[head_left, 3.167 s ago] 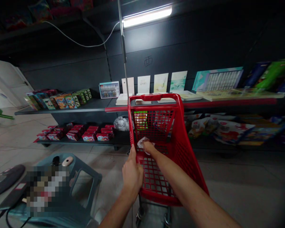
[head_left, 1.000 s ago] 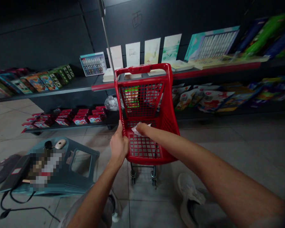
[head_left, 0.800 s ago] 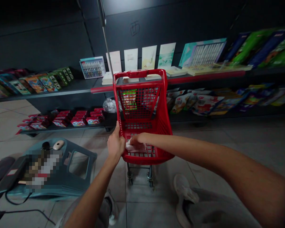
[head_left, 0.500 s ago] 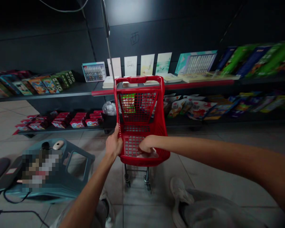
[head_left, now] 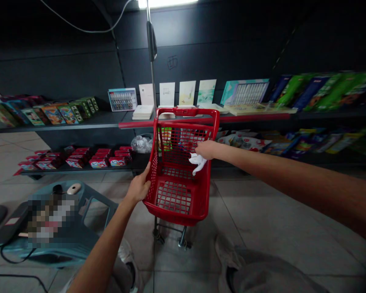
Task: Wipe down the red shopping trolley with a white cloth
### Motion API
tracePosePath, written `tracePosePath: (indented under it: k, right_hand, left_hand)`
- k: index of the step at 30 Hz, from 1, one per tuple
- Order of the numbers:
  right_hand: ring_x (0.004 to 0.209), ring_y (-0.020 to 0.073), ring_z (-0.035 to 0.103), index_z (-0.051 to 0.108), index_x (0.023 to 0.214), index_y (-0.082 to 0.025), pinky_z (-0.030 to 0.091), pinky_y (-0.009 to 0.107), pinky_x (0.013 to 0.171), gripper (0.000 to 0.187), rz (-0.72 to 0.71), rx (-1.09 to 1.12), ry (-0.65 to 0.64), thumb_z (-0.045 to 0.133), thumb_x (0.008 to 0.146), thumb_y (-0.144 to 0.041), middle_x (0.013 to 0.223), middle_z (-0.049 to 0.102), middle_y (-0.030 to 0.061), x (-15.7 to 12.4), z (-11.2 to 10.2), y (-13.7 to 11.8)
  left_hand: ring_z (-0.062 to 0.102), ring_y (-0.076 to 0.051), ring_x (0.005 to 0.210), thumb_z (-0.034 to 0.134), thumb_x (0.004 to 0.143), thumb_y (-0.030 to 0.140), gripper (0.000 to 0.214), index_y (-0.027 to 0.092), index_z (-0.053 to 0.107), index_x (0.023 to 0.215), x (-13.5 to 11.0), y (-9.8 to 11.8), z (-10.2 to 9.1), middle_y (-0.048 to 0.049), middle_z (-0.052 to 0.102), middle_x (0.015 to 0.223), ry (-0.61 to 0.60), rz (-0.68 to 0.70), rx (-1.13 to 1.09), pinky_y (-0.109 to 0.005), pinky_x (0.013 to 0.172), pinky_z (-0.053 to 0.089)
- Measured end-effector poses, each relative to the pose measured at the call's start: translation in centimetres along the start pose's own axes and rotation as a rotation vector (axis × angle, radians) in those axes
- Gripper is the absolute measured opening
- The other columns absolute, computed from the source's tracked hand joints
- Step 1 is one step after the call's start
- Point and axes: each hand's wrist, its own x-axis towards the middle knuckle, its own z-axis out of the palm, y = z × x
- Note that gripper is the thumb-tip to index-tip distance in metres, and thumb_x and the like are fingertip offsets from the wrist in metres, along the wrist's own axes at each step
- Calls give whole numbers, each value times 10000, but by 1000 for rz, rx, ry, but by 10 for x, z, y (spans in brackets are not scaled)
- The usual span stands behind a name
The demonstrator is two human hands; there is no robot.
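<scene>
head view: the left hand (head_left: 140,186) clasps its fingers on the left edge of the red cart (head_left: 174,216); at the cart's right side, the right hand (head_left: 206,149) pinches 1 white cloth (head_left: 198,162) between its fingers. gathering the cloth's loose tail would likely aid control.

Gridded bright-red cart (head_left: 175,218), white cloth (head_left: 198,161), blue-grey stool (head_left: 82,224), red edging (head_left: 250,118) along a dark shelf (head_left: 106,118), grey floor (head_left: 247,211)

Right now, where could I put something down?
On the book shelf, between the green boxes and pen set; inside the red cart, on its bottom grid below the white cloth; on the tiles right of the cart. The stool and the shelf's right end are crowded.
</scene>
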Motion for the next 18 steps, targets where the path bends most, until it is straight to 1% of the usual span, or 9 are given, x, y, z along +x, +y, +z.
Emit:
tracePosePath:
  k: [2,5,6,8,11,13,14,16,18]
  right_hand:
    - [982,308,733,795,925,-156,543,413,880,176,33,-63,-45,642,859,-212,978,783,172,-11,4,0]
    - [1073,313,728,790,1095,-157,519,383,872,344,33,-151,-76,506,926,-253,1126,771,184,-26,7,-13]
    - [1091,322,725,787,1129,-159,515,389,875,379,32,-166,-88,483,938,-281,1154,765,190,-29,7,-19]
    - [1102,351,723,789,1150,-157,516,421,880,429,41,-170,-117,465,948,-352,1169,758,210,-33,5,-31]
    - [1111,392,716,799,1140,-142,515,465,889,519,69,-139,-147,458,952,-485,1165,753,239,-37,3,-48]
    - [1119,401,711,805,1124,-143,510,479,901,590,85,-115,-152,446,949,-578,1152,755,244,-39,2,-57]
    - [1125,400,709,805,1123,-152,507,481,906,619,89,-103,-152,443,945,-621,1151,756,240,-40,2,-60]
    - [1136,393,706,799,1137,-172,503,480,910,642,90,-82,-144,444,940,-669,1159,757,227,-43,2,-66]
    - [1138,385,707,788,1156,-183,503,469,904,597,86,-63,-140,463,952,-640,1173,756,215,-47,1,-71]
  left_hand:
    - [662,-277,1246,476,894,169,816,284,224,1662,2,-1,-6,-78,667,1422,42,3,109,-390,1006,521]
    - [414,-294,1511,474,919,158,673,195,410,1588,-3,9,-11,-112,445,1634,260,65,224,-448,1191,402]
    - [373,-289,1535,460,933,155,611,164,468,1544,-10,17,-10,-125,435,1638,330,91,229,-454,1227,360]
    - [447,-277,1483,441,972,191,494,163,554,1451,-31,42,-3,-134,535,1557,407,131,177,-451,1223,374]
    - [640,-244,1218,460,1005,312,381,235,603,1350,-75,93,23,-101,691,1318,313,251,49,-414,1088,512]
    - [681,-249,1056,511,980,398,391,241,595,1327,-98,121,47,-107,696,1227,188,294,48,-404,939,588]
    - [680,-266,1031,544,957,446,442,231,576,1341,-106,130,58,-122,669,1246,150,281,81,-411,867,607]
    - [670,-292,1040,570,933,439,496,204,531,1368,-114,136,75,-142,627,1263,134,251,164,-405,759,615]
    - [668,-279,1025,541,951,376,534,166,450,1434,-114,131,84,-141,629,1219,147,224,201,-387,732,610]
